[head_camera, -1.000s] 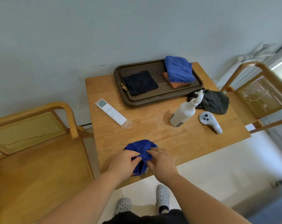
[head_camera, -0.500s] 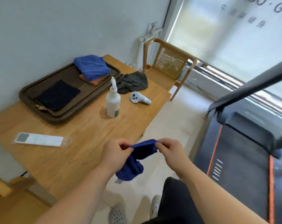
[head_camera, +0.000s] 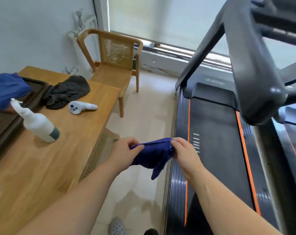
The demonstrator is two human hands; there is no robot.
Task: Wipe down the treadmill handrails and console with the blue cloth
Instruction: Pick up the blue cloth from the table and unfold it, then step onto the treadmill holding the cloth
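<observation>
Fingers pinching: your left hand [head_camera: 125, 154] and right hand [head_camera: 184, 153] hold the blue cloth [head_camera: 152, 155] between them. It hangs between bench [head_camera: 42, 167] edge and treadmill [head_camera: 211, 133].

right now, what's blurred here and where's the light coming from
Head view: daylight enters through the shaded white window ahead; head view, left edge: the white plastic spray bottle and folded blue towel are smeared; head view, right: the dark grey treadmill handrail looms soft, the dark blue wiping cloth fairly sharp.
</observation>
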